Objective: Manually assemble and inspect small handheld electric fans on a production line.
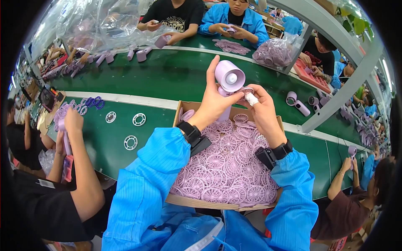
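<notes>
My left hand point(206, 104) is closed around a lilac handheld fan body point(225, 70), its thumb reaching across below the round head. The head's open end faces me, with a white hub in its middle. Close beside it, my right hand point(266, 116) pinches a small lilac round grille point(247, 90) at the fan's lower right edge. Something white point(251, 98) covers a right fingertip; whether it is tape or a finger cover I cannot make out. Below both hands, a cardboard box point(201, 203) holds a heap of lilac spoked grilles point(226, 161).
Several white-and-black rings point(139, 119) lie on the green table left of the box. A co-worker's arms point(79, 154) work close on my left. Beyond runs a green belt point(138, 79) with fan parts; a grey metal post point(347, 88) slants at right.
</notes>
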`<state>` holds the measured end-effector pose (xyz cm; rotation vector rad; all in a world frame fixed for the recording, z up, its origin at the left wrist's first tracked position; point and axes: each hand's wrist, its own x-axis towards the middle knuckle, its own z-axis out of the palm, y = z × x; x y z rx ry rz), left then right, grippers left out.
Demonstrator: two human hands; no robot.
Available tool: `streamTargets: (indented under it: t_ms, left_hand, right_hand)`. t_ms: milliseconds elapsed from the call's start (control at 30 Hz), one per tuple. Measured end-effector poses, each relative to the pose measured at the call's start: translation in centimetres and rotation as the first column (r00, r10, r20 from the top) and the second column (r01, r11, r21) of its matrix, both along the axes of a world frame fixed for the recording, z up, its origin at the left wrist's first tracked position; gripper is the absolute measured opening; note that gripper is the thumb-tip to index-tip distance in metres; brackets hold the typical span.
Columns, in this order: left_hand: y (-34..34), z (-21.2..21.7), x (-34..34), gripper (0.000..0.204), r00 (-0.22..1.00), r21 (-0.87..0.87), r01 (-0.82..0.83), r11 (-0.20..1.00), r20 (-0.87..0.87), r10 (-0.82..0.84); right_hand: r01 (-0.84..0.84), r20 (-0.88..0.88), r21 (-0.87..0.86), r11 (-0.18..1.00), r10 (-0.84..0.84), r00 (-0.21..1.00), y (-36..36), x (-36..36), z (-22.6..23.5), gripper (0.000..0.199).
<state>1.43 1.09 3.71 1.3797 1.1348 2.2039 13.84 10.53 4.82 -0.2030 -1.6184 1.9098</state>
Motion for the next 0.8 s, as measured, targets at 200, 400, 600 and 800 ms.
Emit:
streamTargets:
  t_ms: [200,400,600,800]
  left_hand:
    - [-0.1,0.1,0.1,0.098,0.994,-0.021,-0.007,1.0,0.106,0.01]
    - [-0.5,0.3,0.0,0.091,0.981,-0.032,0.041,0.999,0.192,-0.034]
    - [-0.4,0.4,0.2,0.084,0.917,-0.337,0.261,0.905,0.38,-0.124]
    - [-0.1,-0.5,0.7,0.08,0.946,-0.388,0.311,0.867,0.209,-0.246]
  right_hand:
    - [0.334,-0.128,0.699,0.633,-0.348,0.928,-0.5,0.5,0.6,0.032]
    - [0.318,-0.282,0.948,0.027,-0.391,0.876,-1.2,0.5,1.1,0.044]
    - [0.384,-0.261,0.91,0.158,-0.502,0.825,-0.2,0.6,0.6,0.044]
    - [0.4,-0.278,0.893,0.207,-0.446,0.851,-0.6,0.6,0.8,0.04]
